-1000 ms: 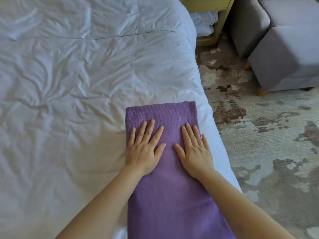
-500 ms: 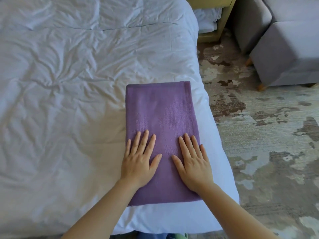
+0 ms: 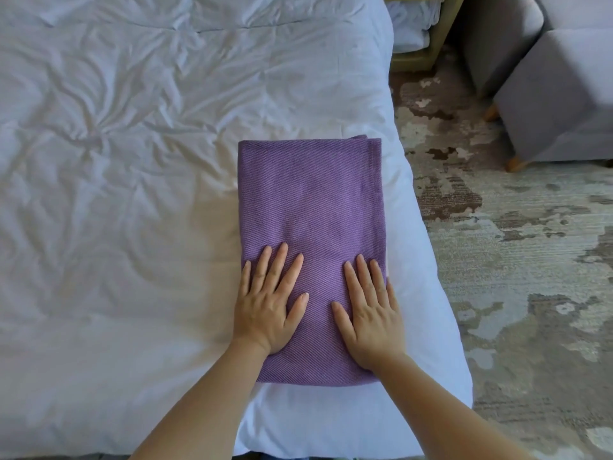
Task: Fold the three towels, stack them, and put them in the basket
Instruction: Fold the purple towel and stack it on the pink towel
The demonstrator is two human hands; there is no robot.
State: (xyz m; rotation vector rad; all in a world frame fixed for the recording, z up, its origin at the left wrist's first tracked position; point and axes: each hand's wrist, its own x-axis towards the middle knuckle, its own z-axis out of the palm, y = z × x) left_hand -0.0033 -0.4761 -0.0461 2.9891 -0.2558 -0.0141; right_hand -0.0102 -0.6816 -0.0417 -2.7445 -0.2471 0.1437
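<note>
A folded purple towel [image 3: 311,227] is lying flat on the white bed [image 3: 132,194], sitting close to the bed's right-hand edge and near its front corner, with its long sides running away from the camera. The left hand [image 3: 268,307] is pressing palm-down on the near left part of the towel, fingers spread and straight, so it is lying flat and open rather than gripping anything; its little finger is resting right at the towel's left edge. The right hand [image 3: 368,313] is doing the same on the near right part of the towel, palm down with fingers stretched out and nothing clasped, its outer fingers reaching the towel's right edge. The two hands are lying side by side with a strip of towel showing between the thumbs. The far end of the towel is showing layered edges at its right corner. To the right of the towel, past the bed's edge, a patterned carpet [image 3: 497,260] is covering the floor. Beyond the towel to the right, a grey upholstered seat [image 3: 557,104] is standing on the carpet, and a yellowish bedside unit [image 3: 428,58] holding white linen [image 3: 411,21] is standing beside the bed's far right edge. The other two towels and the basket are lying outside the head view.
</note>
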